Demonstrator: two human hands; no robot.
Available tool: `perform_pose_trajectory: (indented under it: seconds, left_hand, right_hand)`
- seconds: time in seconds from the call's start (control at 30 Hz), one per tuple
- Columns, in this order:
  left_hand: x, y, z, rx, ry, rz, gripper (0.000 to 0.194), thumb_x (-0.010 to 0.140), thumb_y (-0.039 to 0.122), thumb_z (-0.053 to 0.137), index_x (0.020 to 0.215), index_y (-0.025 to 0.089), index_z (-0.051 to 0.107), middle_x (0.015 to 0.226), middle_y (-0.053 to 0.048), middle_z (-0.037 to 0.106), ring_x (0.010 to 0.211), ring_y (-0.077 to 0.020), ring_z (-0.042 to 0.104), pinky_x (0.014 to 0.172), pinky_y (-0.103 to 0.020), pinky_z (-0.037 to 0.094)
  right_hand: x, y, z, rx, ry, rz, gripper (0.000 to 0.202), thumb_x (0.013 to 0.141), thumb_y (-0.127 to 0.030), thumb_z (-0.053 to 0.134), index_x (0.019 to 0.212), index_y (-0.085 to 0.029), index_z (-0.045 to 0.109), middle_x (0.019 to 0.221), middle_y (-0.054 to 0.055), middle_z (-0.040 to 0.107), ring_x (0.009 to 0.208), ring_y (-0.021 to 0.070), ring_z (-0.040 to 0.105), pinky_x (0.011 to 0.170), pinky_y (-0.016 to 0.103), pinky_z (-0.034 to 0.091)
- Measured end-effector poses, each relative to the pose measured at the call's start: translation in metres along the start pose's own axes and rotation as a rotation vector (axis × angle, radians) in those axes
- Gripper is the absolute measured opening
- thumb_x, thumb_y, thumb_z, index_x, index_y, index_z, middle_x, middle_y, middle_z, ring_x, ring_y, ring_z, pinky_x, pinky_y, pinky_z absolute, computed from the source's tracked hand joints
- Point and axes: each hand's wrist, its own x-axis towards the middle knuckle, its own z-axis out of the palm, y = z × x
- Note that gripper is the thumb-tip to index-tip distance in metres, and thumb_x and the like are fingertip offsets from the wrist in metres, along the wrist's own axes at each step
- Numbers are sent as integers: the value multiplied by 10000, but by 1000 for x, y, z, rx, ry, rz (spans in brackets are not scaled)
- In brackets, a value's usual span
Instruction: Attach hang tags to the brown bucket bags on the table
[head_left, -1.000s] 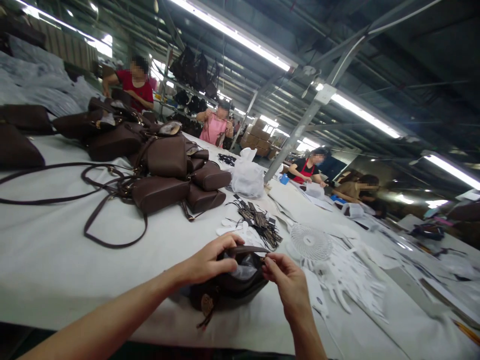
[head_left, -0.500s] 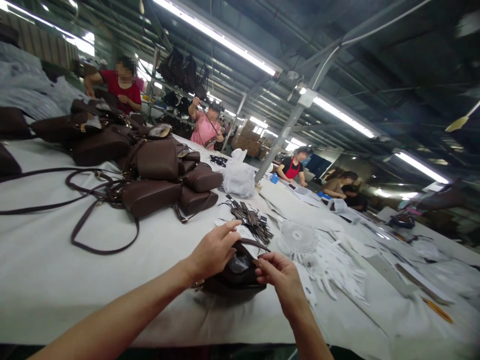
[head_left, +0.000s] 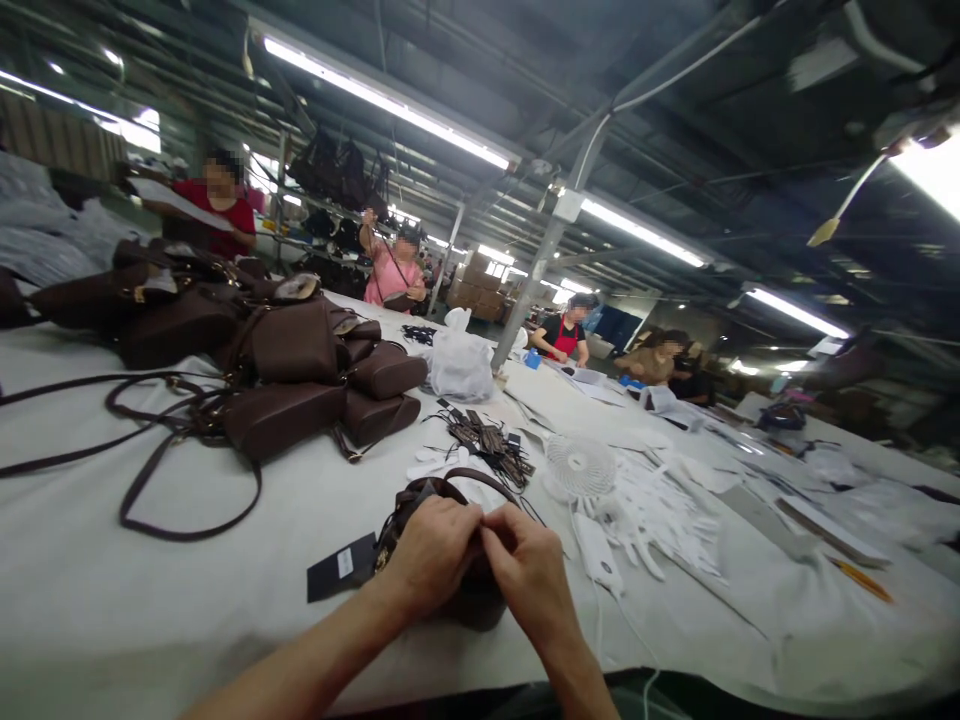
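A dark brown handbag stands on the white-covered table, its curved handle rising behind my hands. My left hand is closed at the bag's top opening, and my right hand meets it there, fingertips pinched together. What the fingertips hold is too small and hidden to make out. A black tag with a white label lies at the bag's left side. Just behind the bag is a pile of small dark tags with cords.
Brown handbags with long straps are heaped at the left. A white plastic bag stands behind the tags. To the right are a white fan, white strips and a yellow tool. Several people work farther back.
My hands have come together at the bag's opening; the right one moved left. The black tag now shows beside the bag. The whole view has shifted slightly.
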Motion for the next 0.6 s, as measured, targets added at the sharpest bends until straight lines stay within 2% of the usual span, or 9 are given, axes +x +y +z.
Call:
perform_pose_trajectory:
  seconds: [0.1, 0.2, 0.27, 0.37, 0.43, 0.5, 0.6]
  left_hand:
    - [1, 6, 3, 76, -11, 27, 120, 888, 219, 493, 786, 171, 534, 744, -41, 596, 716, -216, 523, 675, -357, 357]
    - [1, 11, 7, 135, 13, -4, 131, 851, 202, 521, 723, 174, 515, 716, -33, 576, 700, -205, 506, 659, -354, 328]
    - [2, 12, 9, 145, 9, -10, 115, 831, 203, 543, 723, 175, 517, 719, -27, 574, 694, -197, 498, 649, -353, 316]
    - [2, 11, 13, 145, 21, 10, 137, 857, 210, 531, 726, 174, 527, 724, -22, 576, 698, -186, 498, 662, -355, 321]
    - [2, 8, 15, 142, 36, 24, 163, 875, 192, 513, 715, 170, 529, 722, -24, 573, 701, -181, 495, 675, -354, 329]
    - [2, 4, 15, 127, 49, 19, 175, 881, 173, 513, 706, 165, 528, 725, -25, 570, 716, -178, 490, 686, -349, 335]
    - [5, 4, 8, 88, 97, -39, 160, 882, 165, 551, 723, 164, 542, 771, -23, 573, 824, -192, 489, 765, -358, 343]
  right_hand:
    - [-8, 3, -5, -25, -45, -26, 167, 844, -288, 496, 737, -199, 588, 661, 1, 619, 625, 157, 582, 596, 253, 408]
    - [-18, 12, -9, 17, -84, -32, 138, 869, -315, 498, 825, -208, 574, 740, 1, 644, 686, 159, 611, 632, 246, 440]
    - [-25, 21, -8, -8, -38, -50, 160, 885, -318, 482, 942, -203, 578, 805, 16, 661, 715, 166, 628, 663, 253, 465]
    - [-33, 34, -1, -279, 79, -110, 274, 882, -254, 457, 1130, -176, 544, 966, 73, 672, 773, 197, 650, 660, 280, 470]
    - [-34, 41, 6, -520, 91, -145, 255, 868, -193, 452, 1100, -191, 558, 993, 80, 667, 725, 203, 650, 558, 283, 419]
    - [-31, 44, 12, -679, 72, -166, 167, 877, -167, 448, 965, -219, 580, 898, 53, 667, 609, 185, 621, 467, 287, 320]
    - [-23, 41, 13, -740, 68, -228, 157, 907, -177, 429, 824, -229, 552, 757, 21, 636, 541, 168, 584, 446, 296, 242]
